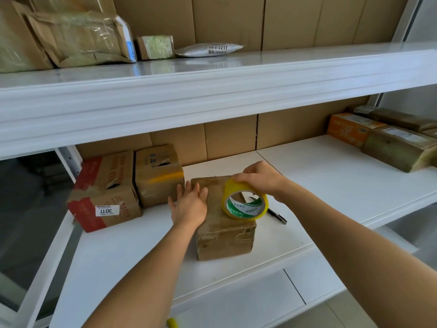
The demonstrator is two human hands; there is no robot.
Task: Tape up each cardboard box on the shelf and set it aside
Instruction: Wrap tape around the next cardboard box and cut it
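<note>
While taped: worn boxy cardboard box (224, 223)

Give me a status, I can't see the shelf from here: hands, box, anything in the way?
Left hand flat on the box. Right hand grips the tape roll on top. Cutter lies beside the box, clear.

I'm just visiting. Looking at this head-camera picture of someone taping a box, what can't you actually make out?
- Whether tape already sticks to the box: the tape roll and right hand cover that spot.
- The dark tool behind the roll: mostly hidden, so its kind is unclear.
- The print on the roll's core: too small to read.
- The yellow object at the bottom: cut off by the frame edge.
- The box's left top edge: under the flat left hand.
</note>
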